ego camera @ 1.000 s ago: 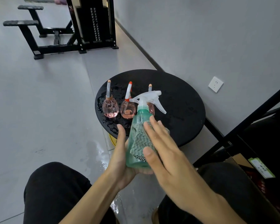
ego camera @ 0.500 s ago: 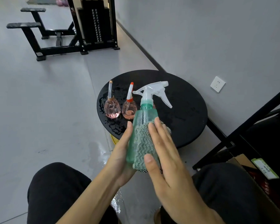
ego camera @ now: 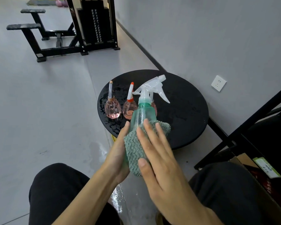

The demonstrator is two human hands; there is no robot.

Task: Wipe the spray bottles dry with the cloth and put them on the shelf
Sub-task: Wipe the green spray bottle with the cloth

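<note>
A translucent green spray bottle (ego camera: 142, 114) with a white trigger head is held upright above my lap, in front of the round black table (ego camera: 185, 111). My left hand (ego camera: 117, 156) grips its lower body from the left, thumb up along the side. My right hand (ego camera: 161, 159) presses a grey-green cloth (ego camera: 133, 148) flat against the bottle's lower half with straight fingers. Two small pink bottles (ego camera: 112, 109) (ego camera: 128, 109) stand on the wet table top. A third pink bottle (ego camera: 154, 107) is mostly hidden behind the green one.
A black shelf frame (ego camera: 250, 120) rises on the right, with a cardboard box (ego camera: 243, 161) at its foot. A wall socket (ego camera: 218, 83) sits low on the grey wall. A black weight machine (ego camera: 91, 23) stands far back. Water lies on the floor (ego camera: 118, 197) between my knees.
The cloth has come round onto the near side of the green bottle under my right hand. The bottle has risen a little and its trigger head now covers the third pink bottle.
</note>
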